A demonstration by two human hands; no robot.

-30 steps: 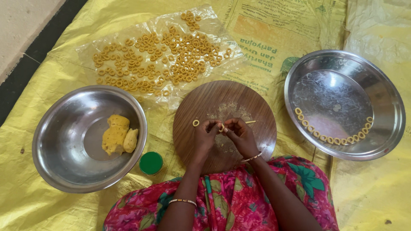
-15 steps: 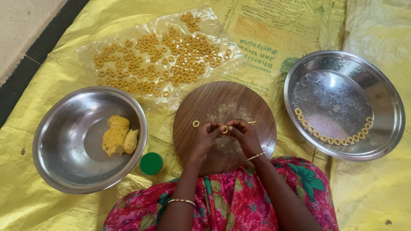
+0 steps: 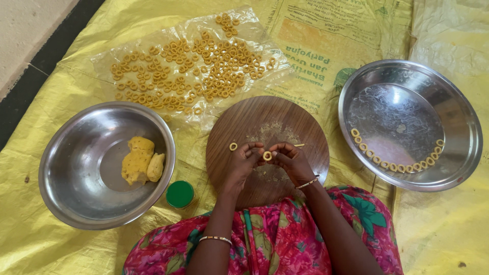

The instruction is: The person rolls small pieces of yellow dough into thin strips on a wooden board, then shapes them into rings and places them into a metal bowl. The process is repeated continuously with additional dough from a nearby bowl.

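Observation:
A small yellow dough ring (image 3: 267, 156) is pinched between the fingertips of my left hand (image 3: 241, 168) and my right hand (image 3: 294, 162), just above the round wooden board (image 3: 300, 127). Another finished ring (image 3: 233, 146) lies on the board to the left of my left hand. A thin strip of dough (image 3: 299, 145) lies on the board beside my right hand. Both wrists wear bangles.
A steel bowl (image 3: 71, 193) at the left holds lumps of yellow dough (image 3: 138, 162); a green cap (image 3: 180, 194) lies beside it. A steel plate (image 3: 458, 112) at the right has a row of rings along its near side. Several rings (image 3: 193, 71) dry on clear plastic beyond the board, over yellow sheeting.
The ring between my fingers has closed into a rounder loop. My hands stay in the same place over the board.

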